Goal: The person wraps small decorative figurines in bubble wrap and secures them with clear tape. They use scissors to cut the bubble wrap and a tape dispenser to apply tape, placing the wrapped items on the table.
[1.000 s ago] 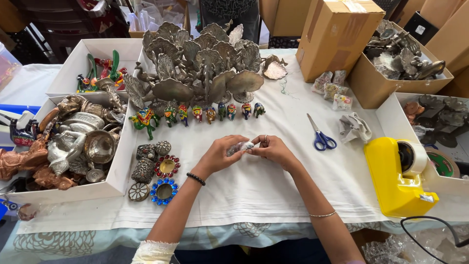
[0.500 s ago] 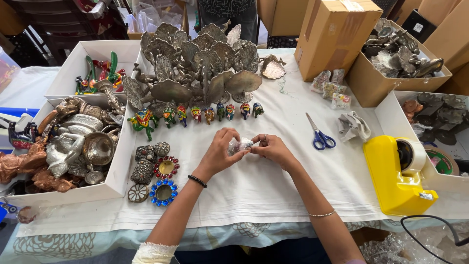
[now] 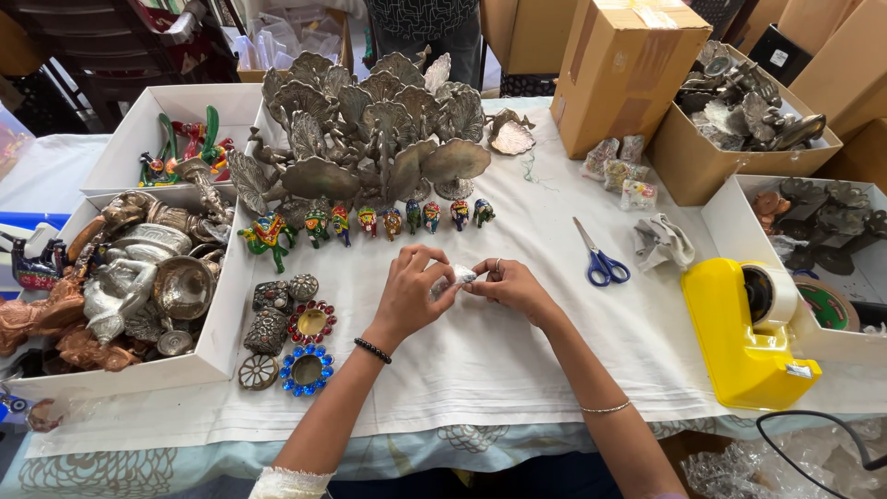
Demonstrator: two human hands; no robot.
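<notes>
While mostly hidden, small wrapped item (image 3: 457, 277), left hand (image 3: 409, 294), right hand (image 3: 511, 286)

A packing or sorting station of a handicraft shop or small workshop is shown. A table covered with a white cloth (image 3: 517, 370) is crowded with stock: grey metal peacock figures (image 3: 370, 139), a row of small painted elephant figurines (image 3: 370, 222), and white trays of brass and copper statuettes (image 3: 120, 277). Packing is indicated by brown cardboard boxes (image 3: 628, 65), a yellow tape dispenser (image 3: 739, 342) and blue-handled scissors (image 3: 601, 259).
</notes>
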